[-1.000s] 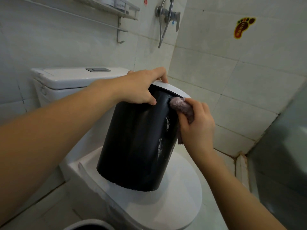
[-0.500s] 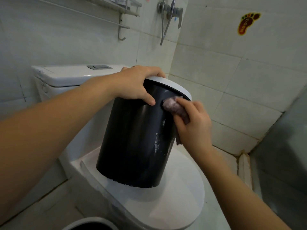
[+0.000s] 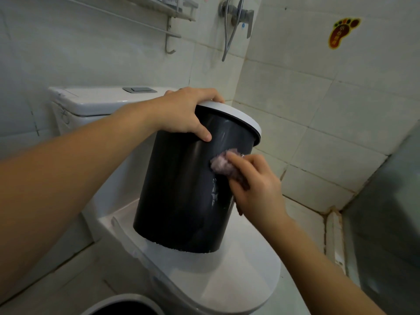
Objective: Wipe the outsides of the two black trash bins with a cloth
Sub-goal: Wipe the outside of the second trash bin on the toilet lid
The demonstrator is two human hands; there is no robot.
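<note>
A black trash bin (image 3: 181, 189) with a white rim stands tilted on the closed toilet lid (image 3: 227, 273). My left hand (image 3: 184, 112) grips its rim at the top, thumb down on the black wall. My right hand (image 3: 256, 189) pinches a pinkish cloth (image 3: 221, 164) and presses it against the bin's right side, a little below the rim. White smears show on the wall below the cloth. A second bin's (image 3: 127, 305) white rim and dark inside show at the bottom edge.
The toilet tank (image 3: 95, 101) stands behind the bin. On the tiled wall hang a metal shelf (image 3: 172, 12) and a shower valve with hose (image 3: 236, 14). A grey surface (image 3: 391, 223) stands close at the right.
My right hand has slid the cloth down and leftward over the bin's side, from just under the rim. My left hand keeps its grip on the rim.
</note>
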